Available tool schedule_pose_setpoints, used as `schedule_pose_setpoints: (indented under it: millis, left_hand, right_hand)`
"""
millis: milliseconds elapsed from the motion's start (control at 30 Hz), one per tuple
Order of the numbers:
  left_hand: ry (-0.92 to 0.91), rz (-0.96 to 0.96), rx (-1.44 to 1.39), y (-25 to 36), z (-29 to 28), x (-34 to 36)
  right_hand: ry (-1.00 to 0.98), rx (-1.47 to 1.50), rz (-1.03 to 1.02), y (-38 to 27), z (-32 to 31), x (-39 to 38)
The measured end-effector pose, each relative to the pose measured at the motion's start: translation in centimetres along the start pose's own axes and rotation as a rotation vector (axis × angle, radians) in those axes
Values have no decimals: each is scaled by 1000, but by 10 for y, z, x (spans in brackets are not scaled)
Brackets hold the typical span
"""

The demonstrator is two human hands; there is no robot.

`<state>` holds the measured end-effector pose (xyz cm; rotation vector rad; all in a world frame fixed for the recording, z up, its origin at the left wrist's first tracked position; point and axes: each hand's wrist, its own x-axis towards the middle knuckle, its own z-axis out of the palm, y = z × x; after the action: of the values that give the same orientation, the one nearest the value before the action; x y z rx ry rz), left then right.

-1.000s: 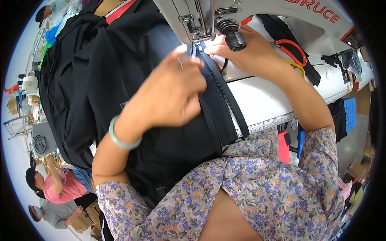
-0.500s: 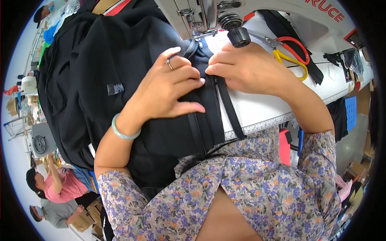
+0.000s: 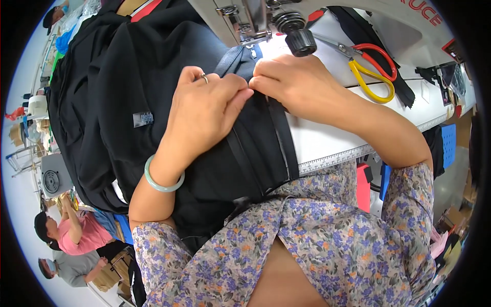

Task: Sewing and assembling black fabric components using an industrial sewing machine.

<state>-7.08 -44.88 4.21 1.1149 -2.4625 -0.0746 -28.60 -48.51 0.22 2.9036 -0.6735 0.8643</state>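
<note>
A black garment (image 3: 112,87) with a small fabric label (image 3: 143,119) spreads under and to the left of my hands. Down its right edge runs a black zipper (image 3: 281,135). My left hand (image 3: 204,110) is closed, thumb against forefinger, pinching the cloth beside the zipper. Close against it, my right hand (image 3: 296,84) pinches the zipper edge, its fingertips partly hidden. Just beyond both hands is the presser foot (image 3: 251,51) of a white sewing machine (image 3: 353,25), with the upper end of the zipper near it.
Scissors (image 3: 378,71) with red and yellow handles lie right of my right hand, beside a black zipper strip (image 3: 404,94). A ruler strip (image 3: 337,157) follows the table's front edge. Two people (image 3: 76,230) are at the far left.
My left hand has gone from spread fingers to a pinch and lies closer to my right. My right hand has shifted slightly left, and the loose zipper tape now lies against the garment.
</note>
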Motion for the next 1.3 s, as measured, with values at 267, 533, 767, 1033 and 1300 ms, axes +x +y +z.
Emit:
schedule_pose_setpoints:
  millis: [267, 533, 767, 1033, 1300]
  left_hand:
    - [-41, 128, 108, 2, -4, -4]
    - [-40, 144, 221, 18, 14, -14]
    - [2, 92, 125, 13, 24, -16]
    - [28, 204, 33, 14, 28, -32]
    - [159, 131, -47, 12, 34, -44]
  right_hand:
    - [47, -200, -318, 3, -14, -11]
    - [-168, -41, -225, 5, -37, -9]
    - [31, -107, 5, 7, -40, -2]
    - [-34, 183, 106, -4, -42, 8]
    - [-243, 399, 503, -12, -31, 18]
